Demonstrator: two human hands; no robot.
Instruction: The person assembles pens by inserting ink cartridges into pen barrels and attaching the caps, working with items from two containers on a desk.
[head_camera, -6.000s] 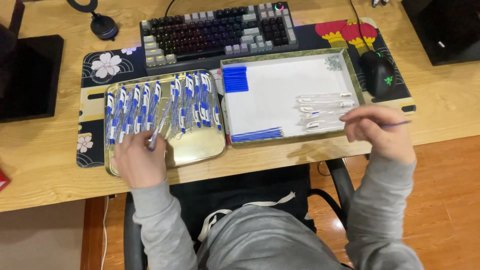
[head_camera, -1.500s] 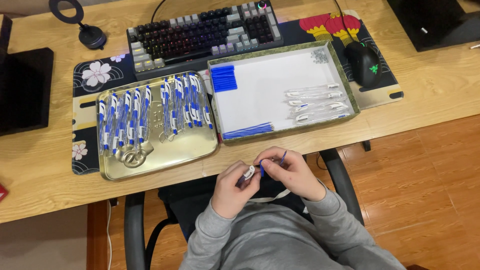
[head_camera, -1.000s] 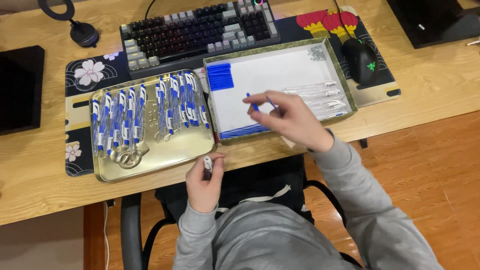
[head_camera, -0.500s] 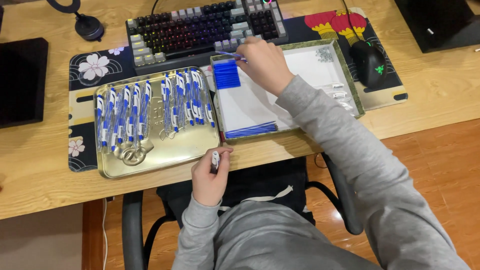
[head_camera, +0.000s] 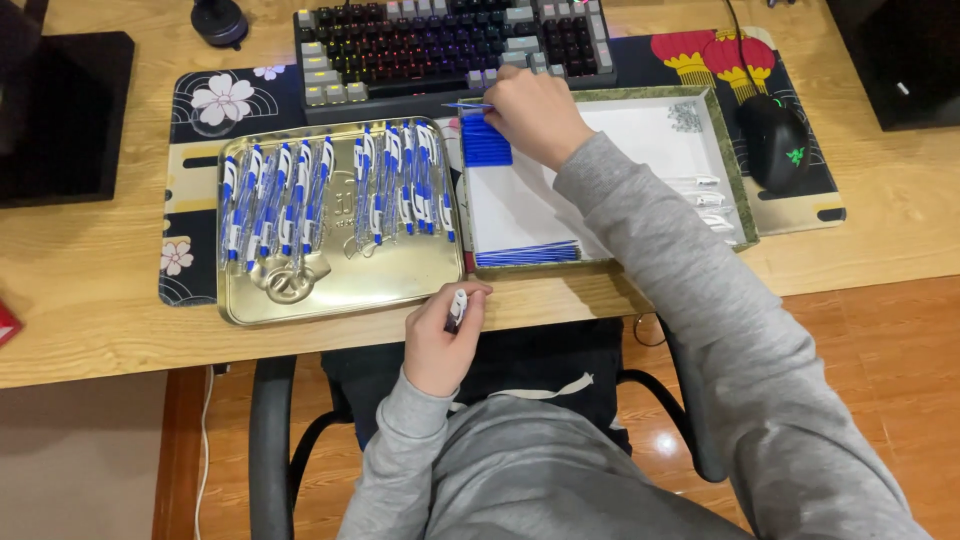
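I see the desk (head_camera: 90, 300) running across the view, with a dark mat (head_camera: 190, 190) on it carrying the keyboard (head_camera: 450, 40) at the back and a black mouse (head_camera: 775, 140) at the right end. On the mat, side by side, sit a gold tin (head_camera: 340, 290) to the left and a white tray (head_camera: 660, 110) with a green rim to the right. The tin holds rows of blue-and-white pens (head_camera: 300, 190) lying parallel. In the tray I make out a block of blue parts (head_camera: 486, 143) in the far left corner, a strip of thin blue refills (head_camera: 527, 254) along the near edge, and clear parts (head_camera: 705, 195) on the right side. My right hand (head_camera: 535, 115) reaches over the tray's far left corner, fingers pinched on a thin blue piece (head_camera: 466, 105) just above the blue block. My left hand (head_camera: 445, 335) rests at the desk's near edge, just below the tin, closed around a white pen body (head_camera: 457, 306) held upright
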